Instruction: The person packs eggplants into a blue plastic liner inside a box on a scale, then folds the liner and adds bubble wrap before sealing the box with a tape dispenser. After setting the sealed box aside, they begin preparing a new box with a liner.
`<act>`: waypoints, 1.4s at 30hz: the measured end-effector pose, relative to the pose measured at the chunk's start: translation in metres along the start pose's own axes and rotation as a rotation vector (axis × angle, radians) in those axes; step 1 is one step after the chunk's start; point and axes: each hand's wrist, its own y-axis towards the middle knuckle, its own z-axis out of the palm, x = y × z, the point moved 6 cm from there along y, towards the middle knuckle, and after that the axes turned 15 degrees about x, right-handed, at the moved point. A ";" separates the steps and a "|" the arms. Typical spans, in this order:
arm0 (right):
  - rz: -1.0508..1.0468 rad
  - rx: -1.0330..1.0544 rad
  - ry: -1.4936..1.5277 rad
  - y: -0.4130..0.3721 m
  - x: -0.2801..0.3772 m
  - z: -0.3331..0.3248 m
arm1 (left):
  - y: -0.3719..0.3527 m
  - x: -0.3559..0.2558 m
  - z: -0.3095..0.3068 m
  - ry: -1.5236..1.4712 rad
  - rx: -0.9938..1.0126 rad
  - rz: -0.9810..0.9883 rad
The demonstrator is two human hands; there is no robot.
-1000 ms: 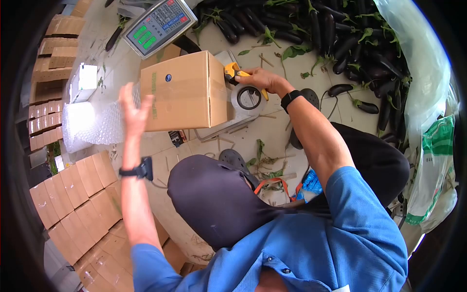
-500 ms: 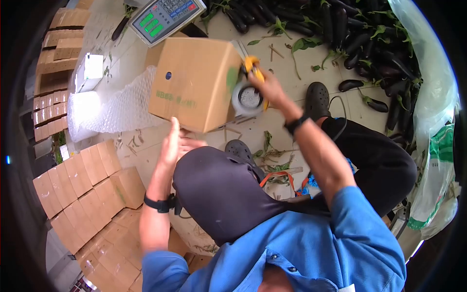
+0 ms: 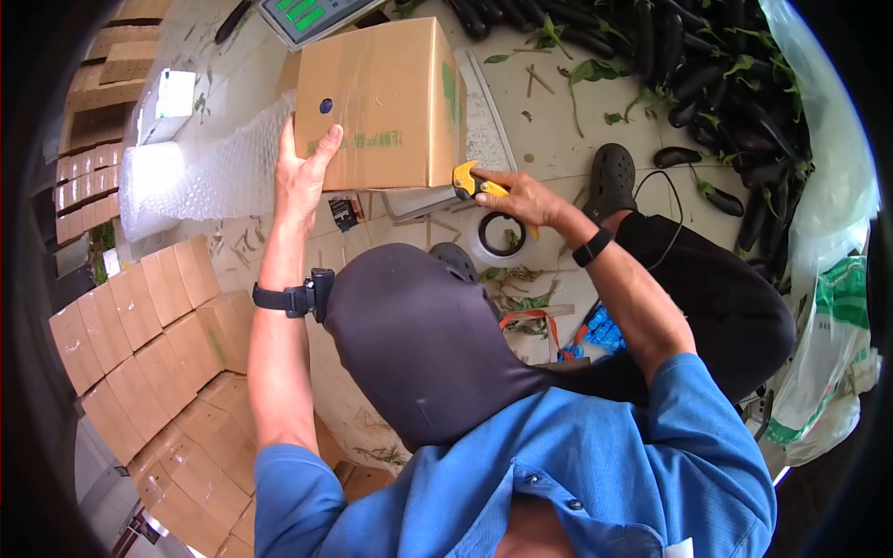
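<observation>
A closed cardboard box (image 3: 381,112) with green print and a dark blue round sticker stands in front of me, on or against the weighing scale's metal platform (image 3: 486,121). My left hand (image 3: 302,177) grips its lower left corner, thumb on the near face and fingers along the left side. In my right hand (image 3: 530,200) is a yellow tape dispenser (image 3: 470,181), its head touching or close to the box's lower right corner. Its roll of clear tape (image 3: 502,235) hangs below the hand.
The scale's display (image 3: 302,14) glows green at the top. Many eggplants (image 3: 716,93) lie heaped at the right beside a plastic sheet (image 3: 791,56). Bubble wrap (image 3: 219,177) lies left of the box, with stacked cartons (image 3: 139,335) further left. Leaf scraps litter the floor.
My left hand has risen from below the box to grip its left corner. The dispenser has moved down to the lower right corner. In view, the box sits higher and turned slightly.
</observation>
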 end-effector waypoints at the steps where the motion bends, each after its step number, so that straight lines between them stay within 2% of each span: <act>1: 0.037 -0.051 0.090 -0.001 -0.001 0.006 | 0.001 0.002 0.000 -0.029 0.004 -0.017; 2: 0.030 -0.162 0.052 -0.006 0.002 0.013 | 0.000 0.005 -0.001 -0.061 0.005 -0.034; 3: -0.068 -0.327 0.074 -0.006 -0.005 0.025 | -0.002 0.004 0.000 -0.063 -0.001 -0.023; 5: -0.094 -0.554 0.186 -0.009 -0.010 0.045 | -0.008 0.009 0.007 -0.126 -0.030 -0.034; 7: -0.125 -0.584 0.158 -0.006 -0.015 0.035 | -0.014 0.020 0.006 -0.123 -0.099 -0.066; 9: 0.029 -0.420 0.184 -0.005 -0.008 0.007 | -0.027 0.016 0.018 -0.289 -0.165 -0.122; 10: 0.017 -0.435 0.185 -0.006 0.008 -0.006 | -0.034 0.013 0.025 -0.294 -0.254 -0.197; 11: 0.021 -0.432 0.179 0.000 0.007 0.002 | -0.037 0.014 0.033 -0.302 -0.257 -0.198; 13: -0.132 -0.711 0.323 0.012 0.006 0.016 | -0.041 0.021 0.036 -0.291 -0.371 -0.224; 14: -0.109 -0.754 0.358 0.026 -0.005 0.031 | -0.037 0.028 0.036 -0.340 -0.344 -0.183; 15: -0.001 -0.660 0.408 0.025 0.012 0.046 | -0.038 0.022 0.037 -0.345 -0.349 -0.176; 17: -0.131 -0.671 0.235 0.044 0.007 0.073 | -0.044 0.010 0.041 -0.279 -0.353 -0.222; 18: -0.132 -0.669 0.237 0.048 -0.003 0.072 | -0.044 0.013 0.039 -0.207 -0.389 -0.213; 20: -0.083 -0.505 0.247 0.049 -0.003 0.066 | -0.045 0.011 0.038 -0.144 -0.387 -0.212; 23: 0.074 -0.037 -0.092 0.033 0.020 -0.006 | -0.048 0.012 0.039 -0.119 -0.392 -0.233; 25: 0.140 0.141 -0.273 0.041 0.050 -0.053 | -0.045 0.013 0.038 -0.064 -0.405 -0.206; 26: 0.248 0.251 -0.292 0.051 0.062 -0.060 | -0.041 0.017 0.035 -0.066 -0.402 -0.194; 27: 0.238 0.264 -0.315 0.057 0.067 -0.058 | -0.041 0.023 0.035 -0.117 -0.403 -0.190; 29: 0.059 0.305 -0.163 0.069 0.063 -0.044 | -0.042 0.019 0.032 -0.162 -0.378 -0.239; 30: 0.287 0.262 -0.319 0.081 0.033 -0.036 | -0.039 0.014 0.032 -0.175 -0.375 -0.232; 31: 0.012 0.192 -0.285 0.082 0.037 -0.012 | -0.039 0.010 0.031 -0.189 -0.370 -0.228; 32: 0.337 0.300 -0.550 0.090 0.021 0.009 | -0.031 0.012 0.021 -0.268 -0.385 -0.288; 33: 0.009 0.149 -0.539 0.084 0.027 0.028 | -0.020 0.012 0.008 -0.279 -0.412 -0.278; 34: 0.202 0.234 -0.580 0.080 0.025 0.041 | -0.005 0.013 0.004 -0.367 -0.290 -0.231; 35: 0.173 0.291 -0.599 0.075 0.020 0.050 | 0.005 0.014 0.002 -0.454 -0.167 -0.179; 36: 0.143 0.347 -0.623 0.068 0.016 0.050 | 0.008 0.017 -0.006 -0.468 -0.192 -0.168; 38: 0.170 0.400 -0.551 0.034 0.038 0.034 | 0.012 0.025 -0.012 -0.541 -0.101 -0.139; 39: 0.154 0.352 -0.606 0.028 0.010 0.014 | 0.010 0.025 -0.009 -0.618 -0.040 -0.133; 40: 0.217 0.402 -0.746 0.022 -0.012 -0.007 | 0.009 0.024 -0.009 -0.691 0.007 -0.123; 41: 0.182 0.367 -0.830 0.007 -0.002 -0.024 | 0.009 0.029 -0.009 -0.726 0.038 -0.127; 42: 0.245 0.375 -0.878 -0.002 -0.022 -0.053 | 0.014 0.042 -0.006 -0.808 0.055 -0.048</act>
